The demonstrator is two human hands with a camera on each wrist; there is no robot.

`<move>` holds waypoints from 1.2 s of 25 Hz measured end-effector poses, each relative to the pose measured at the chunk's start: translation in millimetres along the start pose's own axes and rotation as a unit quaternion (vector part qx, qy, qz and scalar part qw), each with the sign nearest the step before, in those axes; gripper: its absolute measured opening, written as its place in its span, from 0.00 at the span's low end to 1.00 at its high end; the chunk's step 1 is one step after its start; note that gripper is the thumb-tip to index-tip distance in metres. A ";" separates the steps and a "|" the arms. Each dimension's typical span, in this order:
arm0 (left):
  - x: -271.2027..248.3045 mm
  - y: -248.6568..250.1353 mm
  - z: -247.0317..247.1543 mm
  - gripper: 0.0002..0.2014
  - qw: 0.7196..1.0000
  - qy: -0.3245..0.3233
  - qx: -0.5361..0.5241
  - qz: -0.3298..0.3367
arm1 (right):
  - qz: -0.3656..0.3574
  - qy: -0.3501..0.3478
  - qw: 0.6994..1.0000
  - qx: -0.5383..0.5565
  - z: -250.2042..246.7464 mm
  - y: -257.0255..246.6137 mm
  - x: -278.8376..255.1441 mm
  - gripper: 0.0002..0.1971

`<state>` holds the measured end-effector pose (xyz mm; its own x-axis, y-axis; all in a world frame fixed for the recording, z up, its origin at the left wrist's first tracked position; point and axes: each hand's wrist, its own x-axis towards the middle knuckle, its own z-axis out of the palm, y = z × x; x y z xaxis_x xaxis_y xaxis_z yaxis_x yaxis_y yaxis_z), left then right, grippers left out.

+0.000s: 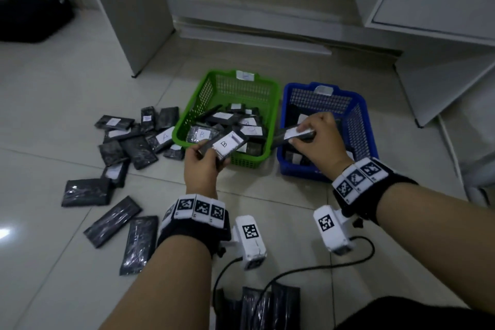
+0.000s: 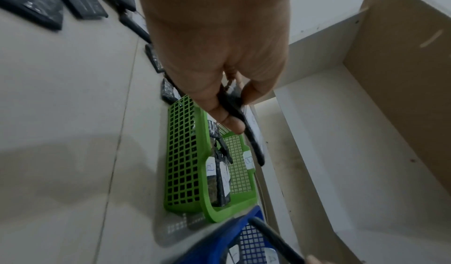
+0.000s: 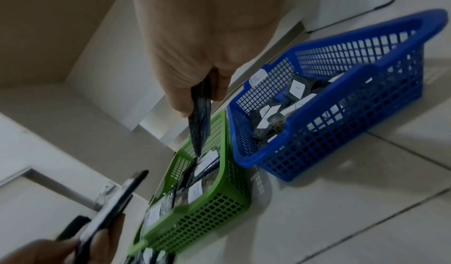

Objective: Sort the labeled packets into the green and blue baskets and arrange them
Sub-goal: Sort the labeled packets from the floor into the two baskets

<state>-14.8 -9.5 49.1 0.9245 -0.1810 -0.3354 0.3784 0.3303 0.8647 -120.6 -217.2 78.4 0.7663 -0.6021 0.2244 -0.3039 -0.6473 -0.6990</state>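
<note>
My left hand (image 1: 199, 166) grips a black packet with a white label marked B (image 1: 224, 145), held over the near edge of the green basket (image 1: 203, 90). In the left wrist view the same packet (image 2: 253, 139) sticks out edge-on from my fingers. My right hand (image 1: 318, 139) pinches another black packet with a white label (image 1: 293, 134), held over the left side of the blue basket (image 1: 361, 110); the right wrist view shows that packet (image 3: 200, 121) edge-on. Both baskets hold several labeled packets. Several more packets (image 1: 128, 139) lie on the floor to the left.
White cabinet panels (image 1: 134, 13) and a desk base stand behind the baskets. A dark bag (image 1: 32, 19) sits at the far left. More black packets (image 1: 257, 308) and a black cable (image 1: 308, 270) lie near my body. Pale floor tiles (image 1: 53, 83) surround everything.
</note>
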 end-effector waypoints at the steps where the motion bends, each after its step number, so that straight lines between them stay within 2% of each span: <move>1: 5.9 -2.7 4.8 0.13 1.000 -0.003 0.001 0.006 | 0.013 0.025 1.000 0.010 0.3 9.0 4.1 0.12; 3: 19.0 -15.7 21.6 0.15 0.999 -0.018 0.017 0.023 | 0.035 0.049 0.998 0.019 -2.1 31.8 17.3 0.09; 5: 28.0 -30.2 38.2 0.19 0.995 -0.021 0.083 0.043 | 0.054 0.048 0.997 0.023 -6.3 53.6 33.7 0.07; 9: 44.0 -51.2 59.0 0.20 0.984 0.033 0.159 0.078 | 0.083 0.043 0.996 0.015 -9.9 84.8 79.3 0.19; 11: 50.0 -56.7 66.3 0.14 0.972 0.065 0.204 0.098 | 0.119 0.052 0.991 0.037 -6.0 99.2 105.4 0.19; 13: 55.8 -60.3 71.2 0.10 0.945 0.082 0.288 0.130 | 0.159 0.037 0.985 0.062 5.2 113.9 127.4 0.16; 16: 72.7 -63.8 73.8 0.11 0.900 0.067 0.391 0.182 | 0.182 0.008 0.983 0.034 27.6 134.9 148.9 0.10; 20: 94.0 -66.7 74.3 0.13 0.855 0.053 0.473 0.206 | 0.142 -0.052 0.988 0.040 46.3 137.5 147.4 0.13; 23: 88.2 -64.5 74.9 0.14 0.829 0.036 0.510 0.227 | 0.122 -0.084 0.988 0.046 51.7 127.8 129.3 0.14; 25: 78.8 -65.1 69.7 0.17 0.802 -0.017 0.524 0.286 | 0.097 -0.086 0.991 0.031 56.3 115.0 112.3 0.13; 26: 74.9 -67.1 66.6 0.20 0.776 -0.058 0.546 0.310 | 0.082 -0.083 0.993 0.022 58.2 109.4 104.5 0.13; 28: 68.9 -71.0 57.8 0.24 0.720 -0.122 0.608 0.312 | 0.053 -0.092 0.994 0.023 58.7 97.3 86.3 0.12; 29: 67.9 -71.7 55.4 0.22 0.705 -0.130 0.628 0.303 | 0.047 -0.104 0.993 0.027 56.6 91.6 77.6 0.12; 30: 68.3 -71.4 52.8 0.19 0.702 -0.124 0.633 0.301 | 0.037 -0.119 0.992 0.027 53.5 84.7 68.2 0.11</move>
<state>18.9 -94.3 -15.8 0.8033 -0.5699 0.1728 -0.5671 -0.6436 0.5140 -63.8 -288.0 -1.8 0.8566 -0.5159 0.0096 -0.3385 -0.5760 -0.7440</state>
